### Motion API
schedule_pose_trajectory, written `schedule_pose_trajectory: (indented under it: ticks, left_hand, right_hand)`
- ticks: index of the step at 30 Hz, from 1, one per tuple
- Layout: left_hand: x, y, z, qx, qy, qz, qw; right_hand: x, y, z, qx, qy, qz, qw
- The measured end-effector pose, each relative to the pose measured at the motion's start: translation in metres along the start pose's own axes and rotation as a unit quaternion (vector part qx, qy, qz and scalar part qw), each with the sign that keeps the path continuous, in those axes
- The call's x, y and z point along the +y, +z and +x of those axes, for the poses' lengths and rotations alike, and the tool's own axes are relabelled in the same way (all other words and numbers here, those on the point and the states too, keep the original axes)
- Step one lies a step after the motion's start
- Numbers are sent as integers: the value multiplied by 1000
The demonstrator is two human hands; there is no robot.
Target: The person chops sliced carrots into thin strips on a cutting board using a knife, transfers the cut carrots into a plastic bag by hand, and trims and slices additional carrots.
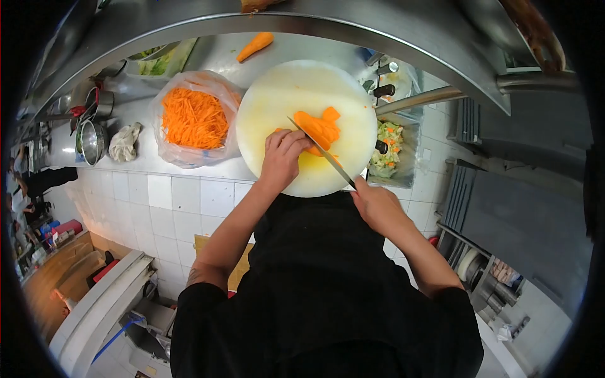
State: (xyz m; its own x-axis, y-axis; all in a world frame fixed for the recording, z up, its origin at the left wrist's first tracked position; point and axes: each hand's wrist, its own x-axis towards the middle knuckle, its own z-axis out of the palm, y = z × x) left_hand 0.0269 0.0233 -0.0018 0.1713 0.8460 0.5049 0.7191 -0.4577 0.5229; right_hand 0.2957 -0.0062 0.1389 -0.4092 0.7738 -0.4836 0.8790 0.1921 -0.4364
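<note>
Both at once, likely slicing: clamping carrot (313,151) with left hand (282,160), gripping knife (331,161) with right hand (378,208). Calls next for tucked fingers (293,140).

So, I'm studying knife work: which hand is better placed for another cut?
Probably the right hand: it holds the knife beside the carrot slices. The left hand holds no tool and seems to be steadying the carrot.

Head-worn view, facing down over cutting board (271,94).
</note>
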Motion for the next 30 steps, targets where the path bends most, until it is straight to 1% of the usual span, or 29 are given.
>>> schedule_pose_trajectory:
  ticks: [2,3,5,6,8,12,14,15,17,19,22,25,28,30]
  left_hand:
    - [1,-1,0,-9,-6,-13,1000]
    - [2,0,2,-8,-6,-13,1000]
    - [2,-2,2,-5,-12,-18,1000]
    - [2,-2,2,-5,-10,-19,1000]
    - [1,0,1,-2,-10,-18,1000]
    - [3,-2,2,-4,-7,-3,1000]
    - [3,-1,2,2,-6,-14,1000]
    - [3,-1,3,2,-7,-13,1000]
    - [3,-2,3,10,-5,-19,1000]
    - [1,-2,1,2,-10,-19,1000]
    - [1,-3,0,-4,-19,-22,1000]
    - [1,-3,3,3,-19,-31,999]
    - [2,-4,1,4,-21,-31,999]
    - [1,-3,2,3,-18,-29,999]
  right_hand:
    - [18,49,53,18,-26,17,999]
    - [14,45,64,18,-26,15,999]
    - [6,38,73,58,-65,24,996]
    - [3,30,66,59,-64,24,996]
    - [1,7,39,31,-56,6,998]
    - [1,-20,-10,20,-55,-5,998]
    - [-3,-25,-19,-39,2,-32,999]
    - [-3,-22,-16,-39,1,-32,999]
    - [0,-3,1,-10,-13,10,1000]
    - [19,47,48,18,-41,12,999]
    - [-3,36,76,34,-48,9,998]
    - [-1,17,58,11,-41,5,999]
    - [-1,-12,18,-9,-36,3,999]
    - [5,-14,1,-13,-35,-6,999]
